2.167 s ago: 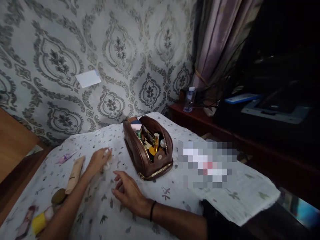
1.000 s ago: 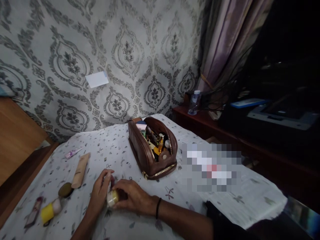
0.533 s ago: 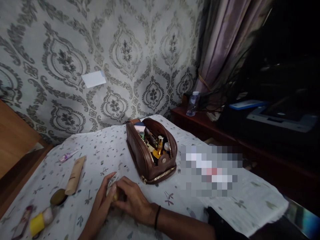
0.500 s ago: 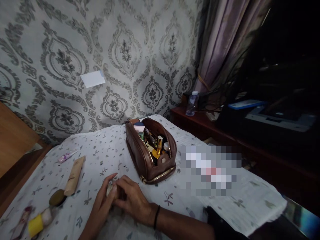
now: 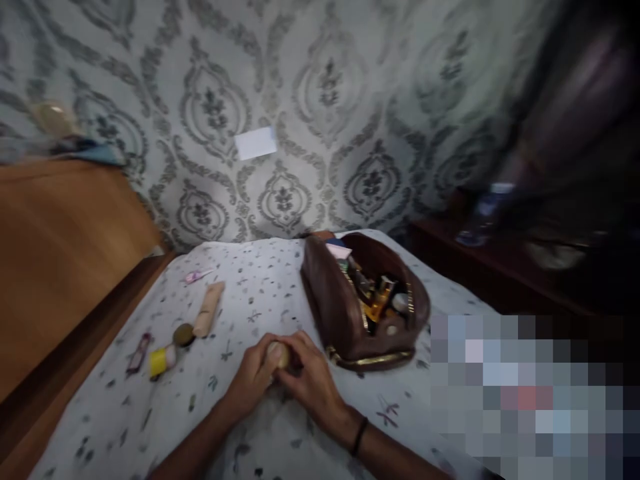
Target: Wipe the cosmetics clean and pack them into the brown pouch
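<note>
Grip: left hand (image 5: 254, 373) and right hand (image 5: 316, 380) pinching small yellowish container (image 5: 283, 356) from both sides (mostly hidden, probably round) | where: over printed cloth (image 5: 270, 293), by open brown bag (image 5: 325, 300) | risk: light hold could slip, container may roll | room: patterned wallpaper (image 5: 330, 87) behind, wooden panel (image 5: 70, 253) left, blurred bottle (image 5: 485, 213) right

Patterned white sheet (image 5: 165, 420), brown bag (image 5: 336, 307) atop, beige tube (image 5: 209, 309)
</note>
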A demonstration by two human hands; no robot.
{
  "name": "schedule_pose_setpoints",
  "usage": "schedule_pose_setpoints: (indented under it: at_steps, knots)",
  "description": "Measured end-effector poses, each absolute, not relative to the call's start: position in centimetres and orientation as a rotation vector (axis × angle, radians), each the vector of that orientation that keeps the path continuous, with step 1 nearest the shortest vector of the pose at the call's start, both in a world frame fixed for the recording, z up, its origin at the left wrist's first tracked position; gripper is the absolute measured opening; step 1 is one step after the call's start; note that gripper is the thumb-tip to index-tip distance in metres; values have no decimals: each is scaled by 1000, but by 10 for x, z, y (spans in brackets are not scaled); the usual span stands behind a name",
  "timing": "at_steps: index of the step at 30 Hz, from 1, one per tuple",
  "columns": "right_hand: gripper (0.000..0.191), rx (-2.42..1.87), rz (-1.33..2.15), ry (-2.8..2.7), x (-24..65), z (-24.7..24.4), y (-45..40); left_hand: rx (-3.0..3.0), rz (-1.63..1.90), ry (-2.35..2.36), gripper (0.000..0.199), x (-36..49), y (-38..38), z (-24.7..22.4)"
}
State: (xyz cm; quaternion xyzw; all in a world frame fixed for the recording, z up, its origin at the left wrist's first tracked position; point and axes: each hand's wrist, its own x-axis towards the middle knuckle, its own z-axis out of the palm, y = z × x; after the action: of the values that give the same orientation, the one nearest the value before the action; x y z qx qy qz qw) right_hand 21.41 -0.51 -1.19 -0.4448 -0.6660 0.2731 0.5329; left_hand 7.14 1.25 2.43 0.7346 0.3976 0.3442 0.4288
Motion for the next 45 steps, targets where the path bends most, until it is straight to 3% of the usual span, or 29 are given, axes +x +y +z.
schedule_pose_setpoints:
  at_steps: [12,21,28,37,42,45]
  knots:
    - [28,-1205,571,-1641,219,-8,-1,1962,754,1144,45,58,15,32]
    - [28,-1243,537,-1662,221,-7,1,1988,781,1321,33,60,15,32]
    - [27,-1263,577,-1769,220,-7,2,2316,811,1450,25,64,11,19]
    - [31,-1247,646,-1782,220,-20,4,2771,747,1271,34,75,4,17]
    - [12,-1254,631,-1792,219,-14,4,2801,593,1422,22,75,9,14]
    - [2,-1255,615,-1789,216,-10,1,2714,584,1502,24,71,16,14]
